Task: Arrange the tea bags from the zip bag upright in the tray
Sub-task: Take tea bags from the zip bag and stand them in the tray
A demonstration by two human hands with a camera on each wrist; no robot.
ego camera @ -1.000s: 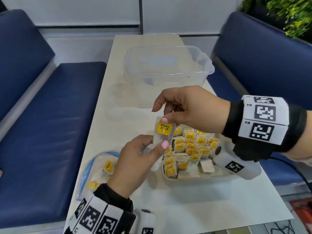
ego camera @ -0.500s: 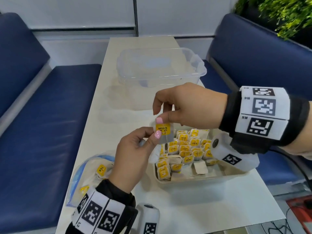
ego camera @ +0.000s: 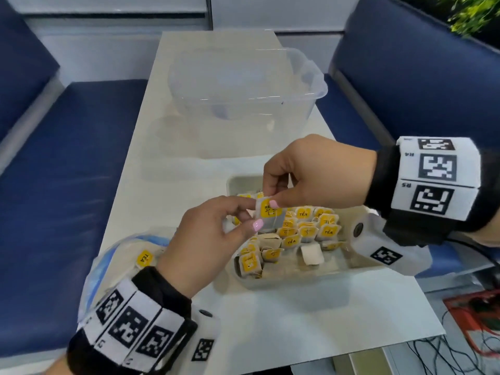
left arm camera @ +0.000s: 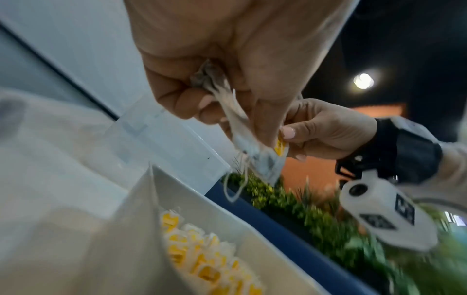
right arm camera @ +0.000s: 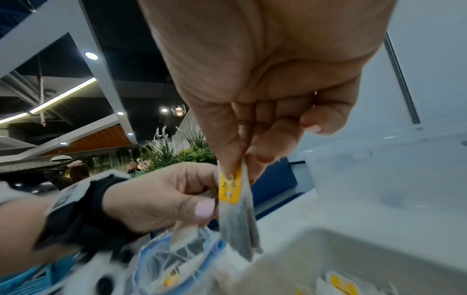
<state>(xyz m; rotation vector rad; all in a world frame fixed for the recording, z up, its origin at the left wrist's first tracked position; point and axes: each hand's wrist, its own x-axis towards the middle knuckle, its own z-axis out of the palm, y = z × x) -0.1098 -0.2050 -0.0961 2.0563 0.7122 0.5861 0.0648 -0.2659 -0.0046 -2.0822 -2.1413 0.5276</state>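
Note:
A tea bag (ego camera: pixel 271 215) with a yellow tag hangs above the left end of the tray (ego camera: pixel 297 283). My right hand (ego camera: pixel 270 199) pinches its top between thumb and fingers. From the left, my left hand (ego camera: pixel 249 218) pinches its side. In the left wrist view, more crumpled tea bags (left arm camera: pixel 215 79) sit in the curled fingers of the left hand (left arm camera: pixel 227 111). Several tea bags (ego camera: pixel 305 229) stand in rows in the tray. The clear zip bag (ego camera: pixel 108 266) lies left of the tray under my left wrist, with a few tea bags (ego camera: pixel 144 258) inside.
A large clear plastic container (ego camera: pixel 243 85) stands further back on the white table (ego camera: pixel 297 334). Blue benches run along the left side (ego camera: pixel 54 185) and the right side (ego camera: pixel 405 77). Cables and a red item (ego camera: pixel 476 315) lie on the floor at the lower right.
Both hands still hold the same tea bag over the tray's left end. It now hangs slightly lower, closer to the standing bags. The head view has tilted a little.

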